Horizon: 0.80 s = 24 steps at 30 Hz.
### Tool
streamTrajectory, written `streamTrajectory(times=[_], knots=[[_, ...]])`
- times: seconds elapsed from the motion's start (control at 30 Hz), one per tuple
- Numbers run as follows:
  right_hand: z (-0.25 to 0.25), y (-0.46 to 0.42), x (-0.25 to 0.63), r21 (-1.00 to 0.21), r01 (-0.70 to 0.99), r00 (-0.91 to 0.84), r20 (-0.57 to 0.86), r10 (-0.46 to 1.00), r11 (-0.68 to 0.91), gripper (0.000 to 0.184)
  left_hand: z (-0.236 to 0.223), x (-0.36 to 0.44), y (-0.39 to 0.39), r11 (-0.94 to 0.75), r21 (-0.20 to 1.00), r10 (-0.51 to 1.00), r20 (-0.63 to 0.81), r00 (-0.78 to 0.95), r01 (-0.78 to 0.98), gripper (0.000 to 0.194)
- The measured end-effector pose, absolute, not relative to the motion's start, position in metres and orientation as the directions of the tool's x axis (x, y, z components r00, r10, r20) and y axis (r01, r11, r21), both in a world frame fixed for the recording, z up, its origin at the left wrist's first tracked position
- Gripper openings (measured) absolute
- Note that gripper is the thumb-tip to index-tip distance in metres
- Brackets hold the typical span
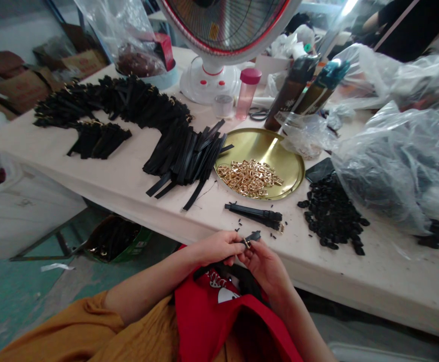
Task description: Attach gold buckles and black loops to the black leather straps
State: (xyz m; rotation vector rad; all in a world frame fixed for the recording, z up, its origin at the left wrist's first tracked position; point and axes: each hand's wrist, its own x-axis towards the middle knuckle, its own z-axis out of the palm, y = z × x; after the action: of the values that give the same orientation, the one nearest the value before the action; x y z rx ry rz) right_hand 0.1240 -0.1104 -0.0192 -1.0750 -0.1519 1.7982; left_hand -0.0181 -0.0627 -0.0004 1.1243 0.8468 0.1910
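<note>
At the table's front edge, above my lap, my left hand and my right hand meet. Both are closed on a short black strap with a small gold buckle on it. Fingers cover part of the strap. Just beyond lies a small stack of finished-looking black straps with a gold buckle at its right end. Behind that, a round gold tray holds a heap of gold buckles. Loose black straps are piled left of the tray.
Small black pieces are heaped on the right beside a clear plastic bag. A fan, a pink-lidded bottle and spray cans stand behind. Bundled black straps cover the table's far left. Part of another person shows at upper right.
</note>
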Motion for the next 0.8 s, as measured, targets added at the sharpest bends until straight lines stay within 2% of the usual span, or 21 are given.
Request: streamTrajectory(times=[0.13,0.23,0.4,0.53,0.63,0.8], knots=[[-0.016,-0.111,0.123,-0.658,-0.601,-0.085,-0.511,0.855,-0.453,0.01,-0.005,-0.018,-0.062,0.404,0.874,0.557,-0.469,0.686,0.27,0.03],[-0.016,-0.113,0.123,-0.759,-0.511,0.019,-0.478,0.878,-0.403,0.012,-0.005,-0.018,-0.062,0.354,0.887,0.577,-0.457,0.677,0.296,0.032],[-0.016,-0.116,0.124,-0.935,-0.169,0.18,-0.34,0.923,-0.311,0.017,0.001,-0.015,-0.063,0.255,0.887,0.655,-0.451,0.607,0.384,0.027],[-0.013,-0.116,0.125,-0.97,0.038,0.255,-0.224,0.941,-0.241,0.017,0.006,-0.01,-0.067,0.215,0.877,0.727,-0.438,0.529,0.43,0.023],[-0.012,-0.115,0.129,-0.958,-0.034,0.201,-0.285,0.937,-0.284,0.018,0.009,-0.008,-0.068,0.193,0.874,0.759,-0.421,0.497,0.446,0.023],[-0.012,-0.112,0.132,-0.81,-0.424,0.008,-0.45,0.893,-0.404,0.015,0.011,-0.009,-0.07,0.129,0.899,0.781,-0.352,0.516,0.418,0.024]])
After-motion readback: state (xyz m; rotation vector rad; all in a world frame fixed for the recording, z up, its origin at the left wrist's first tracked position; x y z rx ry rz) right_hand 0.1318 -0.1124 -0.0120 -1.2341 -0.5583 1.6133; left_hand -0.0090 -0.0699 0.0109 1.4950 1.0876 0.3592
